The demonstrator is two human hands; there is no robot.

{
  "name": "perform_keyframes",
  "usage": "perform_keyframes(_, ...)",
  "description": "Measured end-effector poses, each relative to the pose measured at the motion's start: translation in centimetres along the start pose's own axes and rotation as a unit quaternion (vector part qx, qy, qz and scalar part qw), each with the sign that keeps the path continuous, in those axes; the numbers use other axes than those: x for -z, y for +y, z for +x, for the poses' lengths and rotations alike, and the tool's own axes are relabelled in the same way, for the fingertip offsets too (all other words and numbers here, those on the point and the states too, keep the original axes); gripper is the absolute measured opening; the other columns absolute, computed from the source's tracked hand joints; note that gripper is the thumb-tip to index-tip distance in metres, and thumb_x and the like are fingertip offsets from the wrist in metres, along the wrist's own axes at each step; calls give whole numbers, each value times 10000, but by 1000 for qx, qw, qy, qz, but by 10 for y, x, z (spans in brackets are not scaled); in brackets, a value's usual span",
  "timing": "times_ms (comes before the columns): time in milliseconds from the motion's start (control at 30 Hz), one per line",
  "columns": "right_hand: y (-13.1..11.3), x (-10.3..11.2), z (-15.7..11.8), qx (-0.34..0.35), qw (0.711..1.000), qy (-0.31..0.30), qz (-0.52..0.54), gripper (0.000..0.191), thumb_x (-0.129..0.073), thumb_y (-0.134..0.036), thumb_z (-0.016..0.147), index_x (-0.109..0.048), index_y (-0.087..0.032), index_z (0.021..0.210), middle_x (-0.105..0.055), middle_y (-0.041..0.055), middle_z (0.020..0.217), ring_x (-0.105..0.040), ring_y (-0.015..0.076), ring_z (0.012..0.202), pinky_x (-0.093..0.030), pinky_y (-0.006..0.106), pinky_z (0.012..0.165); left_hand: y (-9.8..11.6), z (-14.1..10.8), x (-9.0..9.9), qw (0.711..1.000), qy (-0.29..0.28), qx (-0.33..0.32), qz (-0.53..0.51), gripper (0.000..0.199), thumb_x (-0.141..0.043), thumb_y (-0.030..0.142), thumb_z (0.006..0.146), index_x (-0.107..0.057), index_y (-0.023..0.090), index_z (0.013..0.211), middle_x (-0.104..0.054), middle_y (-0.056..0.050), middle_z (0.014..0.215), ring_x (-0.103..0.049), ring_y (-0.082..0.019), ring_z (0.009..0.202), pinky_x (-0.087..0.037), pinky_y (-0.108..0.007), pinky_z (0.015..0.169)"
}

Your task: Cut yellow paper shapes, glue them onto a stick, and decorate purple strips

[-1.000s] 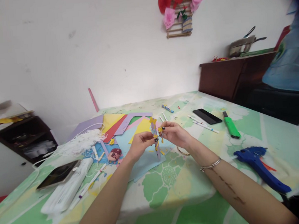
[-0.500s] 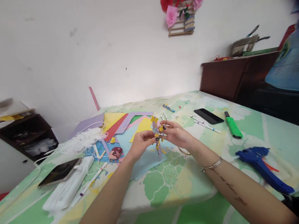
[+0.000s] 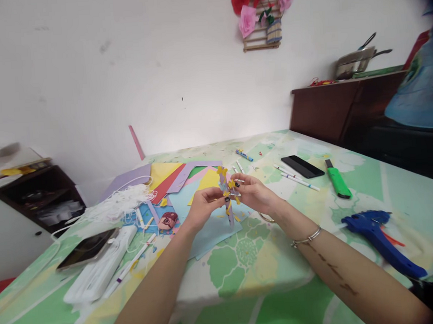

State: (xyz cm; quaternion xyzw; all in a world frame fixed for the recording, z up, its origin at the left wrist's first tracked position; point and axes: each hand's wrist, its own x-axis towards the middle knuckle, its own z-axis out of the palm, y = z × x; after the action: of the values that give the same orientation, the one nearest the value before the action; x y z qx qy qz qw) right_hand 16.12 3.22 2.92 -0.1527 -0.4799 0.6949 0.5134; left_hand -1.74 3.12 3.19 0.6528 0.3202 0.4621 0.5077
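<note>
Between my hands stands a slim paper flower stalk [image 3: 230, 216], pale purple with small yellow flowers along it. My left hand [image 3: 206, 207] pinches the stalk from the left with thumb and fingers. From the right, my right hand [image 3: 254, 193] has its fingertips closed on one of the yellow flowers [image 3: 231, 184] at the stalk's upper part. Below them lie light blue paper sheets [image 3: 214, 238], with yellow scraps near the stalk's foot. The exact contact of the fingertips is too small to make out.
Coloured paper, tangled white cord [image 3: 120, 204] and a white power strip [image 3: 98, 269] with a phone [image 3: 88, 249] beside it lie left. To the right are a black phone [image 3: 302, 166], several markers, a green cutter [image 3: 337, 180] and a blue glue gun [image 3: 382, 240].
The upper part of the flower stalk has tilted and shifted slightly left. Both hands stay closed on it in nearly the same place.
</note>
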Motion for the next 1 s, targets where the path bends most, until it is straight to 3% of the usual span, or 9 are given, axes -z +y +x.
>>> perform_keyframes(200,0,-1,0,-2,1000,0,3,210,-741,-191,659,-642,-225,841,-639,16,857,-580,167,864,-428,363,827,-3,1,2,1000,14,-2,-6,295,-796,344,574,-682,142,756,-674,-34,722,-583,-134,648,-449,-256,625)
perform_keyframes(400,1,1,1,2,1000,22,-16,169,-729,-199,687,-666,-222,842,-635,5,848,-580,148,841,-429,315,773,-5,2,4,1000,26,1,-6,296,-797,340,572,-678,140,755,-679,-35,729,-587,-133,655,-454,-262,647)
perform_keyframes(567,3,4,2,22,991,73,-114,175,-738,-282,684,-703,-204,836,-666,38,916,-588,171,881,-421,339,827,-4,2,5,999,34,3,0,279,-793,334,579,-676,142,745,-678,-29,712,-589,-132,645,-445,-254,624)
perform_keyframes(700,7,4,4,35,973,100,-207,220,-737,-349,674,-707,-191,824,-682,41,853,-589,162,818,-416,325,804,-4,2,5,1000,30,5,3,272,-781,335,597,-677,142,758,-679,-31,701,-594,-138,641,-446,-260,623)
perform_keyframes(1000,7,2,5,49,961,132,-237,155,-692,-322,691,-674,-185,761,-643,9,767,-547,123,722,-393,267,698,-4,1,5,1000,16,7,2,258,-769,320,620,-684,141,785,-688,-45,729,-600,-142,654,-442,-255,615)
